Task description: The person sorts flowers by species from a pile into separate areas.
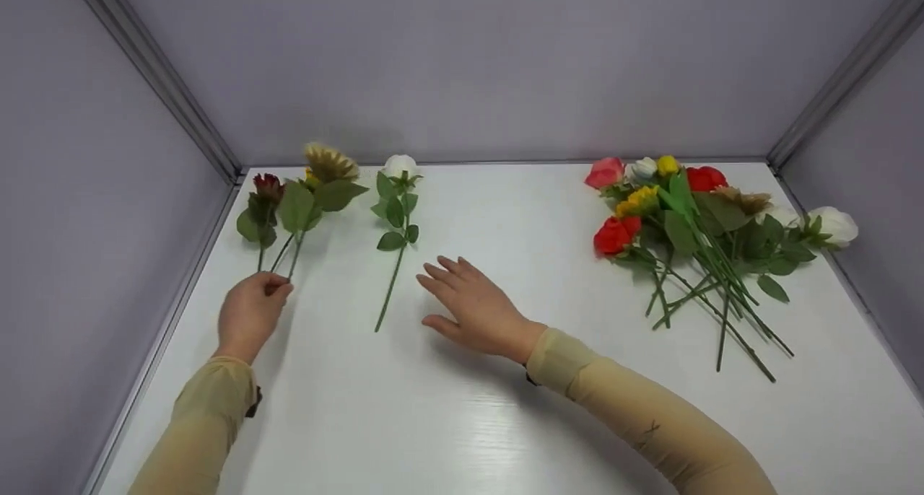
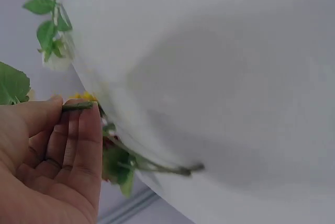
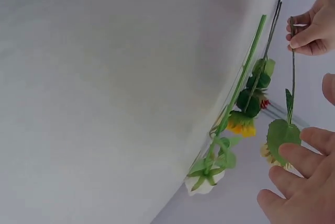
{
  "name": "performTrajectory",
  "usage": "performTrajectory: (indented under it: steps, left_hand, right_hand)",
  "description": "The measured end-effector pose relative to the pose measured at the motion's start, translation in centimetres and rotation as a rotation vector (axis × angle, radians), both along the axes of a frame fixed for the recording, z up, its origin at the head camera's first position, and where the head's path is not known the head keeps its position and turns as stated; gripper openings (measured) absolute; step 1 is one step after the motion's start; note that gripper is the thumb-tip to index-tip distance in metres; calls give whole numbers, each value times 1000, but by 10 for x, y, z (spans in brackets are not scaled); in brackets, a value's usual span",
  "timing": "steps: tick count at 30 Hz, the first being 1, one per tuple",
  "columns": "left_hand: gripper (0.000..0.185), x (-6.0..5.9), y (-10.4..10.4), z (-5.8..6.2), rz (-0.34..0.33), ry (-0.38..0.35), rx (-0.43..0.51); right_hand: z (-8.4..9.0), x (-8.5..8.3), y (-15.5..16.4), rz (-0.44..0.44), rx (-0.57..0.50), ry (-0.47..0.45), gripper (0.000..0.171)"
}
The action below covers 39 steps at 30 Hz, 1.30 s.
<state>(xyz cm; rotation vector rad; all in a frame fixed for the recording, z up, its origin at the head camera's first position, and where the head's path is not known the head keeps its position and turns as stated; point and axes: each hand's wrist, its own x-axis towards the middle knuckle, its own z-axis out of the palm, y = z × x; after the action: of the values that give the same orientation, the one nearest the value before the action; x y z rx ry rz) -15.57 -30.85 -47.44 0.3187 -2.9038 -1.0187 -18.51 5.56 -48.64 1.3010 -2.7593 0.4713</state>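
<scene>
My left hand (image 1: 253, 316) pinches the lower stem (image 2: 77, 107) of a cream sunflower-like flower (image 1: 333, 166) between thumb and fingers, holding it above the table. Beneath and beside it lie a dark red flower (image 1: 268, 187) and a yellow flower (image 3: 242, 124), the yellow one mostly hidden by leaves in the head view. A white rose (image 1: 401, 167) with a leafy green stem lies to the right of these. Nearest to that rose's stem is my right hand (image 1: 480, 309), palm down over the table, fingers straight and slightly spread, gripping nothing.
A heap of flowers with red (image 1: 618, 235), pink, yellow and white heads lies on the right side of the white table (image 1: 491, 423), stems crossing toward the front. Grey panels (image 1: 462, 69) stand behind and at both sides.
</scene>
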Motion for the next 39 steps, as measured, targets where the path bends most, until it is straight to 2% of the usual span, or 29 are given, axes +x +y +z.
performTrajectory:
  steps: [5,10,13,19,29,35,39]
  left_hand:
    - [29,12,-40,-2,70,-2,-85]
    - [24,15,-59,-8,91,-10,-152]
    - [22,13,-62,-11,83,-30,-168]
    - [26,7,-61,-16,60,-125,-146]
    - [33,5,-62,-16,72,-172,-104]
    - [35,7,-63,-16,75,-155,-99]
    - [41,8,-62,-15,105,-89,-142]
  right_hand:
    - [-1,5,-20,76,119,99,72]
    - [-1,6,-37,97,154,146,72]
    - [-3,6,-42,107,145,151,71]
    - [-5,6,-41,102,175,139,69]
    - [-8,2,-30,70,197,100,69]
    - [-9,2,-31,62,217,92,69]
    - [-9,2,-31,66,223,95,69]
